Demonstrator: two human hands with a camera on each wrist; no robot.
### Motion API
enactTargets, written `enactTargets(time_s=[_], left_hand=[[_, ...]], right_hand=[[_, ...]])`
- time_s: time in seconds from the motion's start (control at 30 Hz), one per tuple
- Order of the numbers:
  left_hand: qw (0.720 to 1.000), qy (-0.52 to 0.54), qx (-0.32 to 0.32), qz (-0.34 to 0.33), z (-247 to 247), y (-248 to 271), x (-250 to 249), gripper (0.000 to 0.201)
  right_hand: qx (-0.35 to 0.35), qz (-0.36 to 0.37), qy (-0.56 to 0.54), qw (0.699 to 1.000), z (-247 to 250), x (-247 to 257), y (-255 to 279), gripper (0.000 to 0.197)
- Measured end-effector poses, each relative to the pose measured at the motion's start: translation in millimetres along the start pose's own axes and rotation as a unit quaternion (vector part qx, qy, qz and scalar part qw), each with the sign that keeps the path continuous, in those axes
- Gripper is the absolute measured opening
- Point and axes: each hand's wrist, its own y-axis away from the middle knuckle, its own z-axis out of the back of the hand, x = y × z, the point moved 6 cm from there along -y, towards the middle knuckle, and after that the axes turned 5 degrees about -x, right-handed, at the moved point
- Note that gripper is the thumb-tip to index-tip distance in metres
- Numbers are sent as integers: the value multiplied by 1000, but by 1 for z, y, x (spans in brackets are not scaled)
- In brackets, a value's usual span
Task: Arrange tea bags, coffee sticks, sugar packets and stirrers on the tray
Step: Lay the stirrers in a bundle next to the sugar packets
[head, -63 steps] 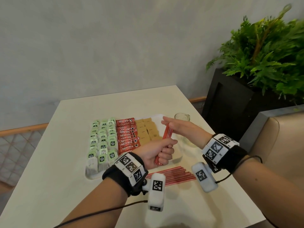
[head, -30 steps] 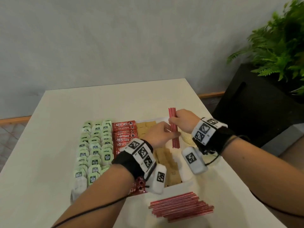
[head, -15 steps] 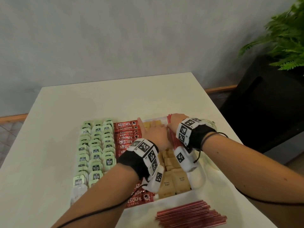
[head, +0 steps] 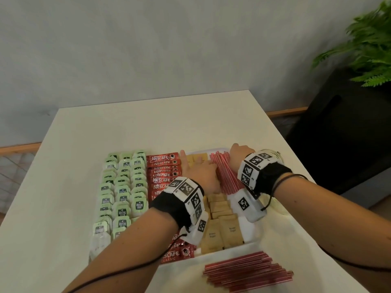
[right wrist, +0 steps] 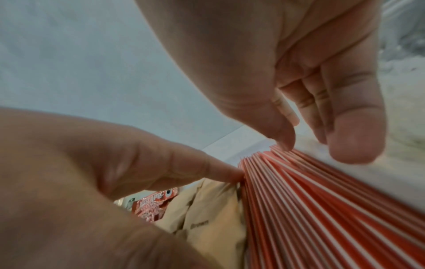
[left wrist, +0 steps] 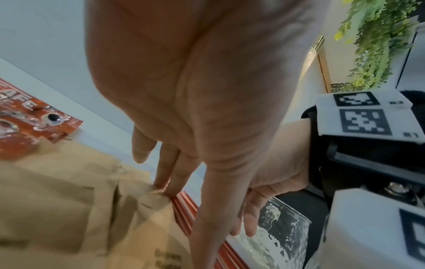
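Note:
A white tray [head: 251, 234] holds rows of green tea bags [head: 124, 187], red coffee sticks [head: 163, 172] and brown sugar packets [head: 222, 229]. A batch of red stirrers [head: 224, 174] lies flat along the tray's right side, fanned out in the right wrist view [right wrist: 322, 209]. My left hand [head: 198, 174] lies over the sugar packets, and its straight fingers [left wrist: 165, 180] touch the stirrers' left edge. My right hand [head: 239, 154] sits at the stirrers' far right end. Its loosely bent fingertips [right wrist: 285, 138] touch them without gripping.
A second pile of red stirrers [head: 247, 271] lies on the white table [head: 148, 127] in front of the tray. A glass [head: 274, 157] stands right of the tray, half hidden behind my right wrist. A fern [head: 368, 45] in a black planter [head: 338, 134] stands at the right.
The stirrer bundle, held upright in both hands earlier, has come down onto the tray's right side and now lies flat. Both hands have let go and rest against its edges.

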Motion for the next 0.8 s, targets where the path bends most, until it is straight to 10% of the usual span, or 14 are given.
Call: enactTargets(time_s=[0.43, 0.67, 0.8], left_hand=[[998, -63, -9, 11, -8, 27, -3, 92], [997, -62, -32, 41, -10, 24, -9, 96], [996, -61, -40, 43, -10, 18, -6, 91]], right_hand=[[-10, 108, -113, 988, -22, -7, 42, 55], [-3, 173, -110, 979, -55, -22, 60, 104], [-25, 160, -82, 983, -57, -19, 46, 78]])
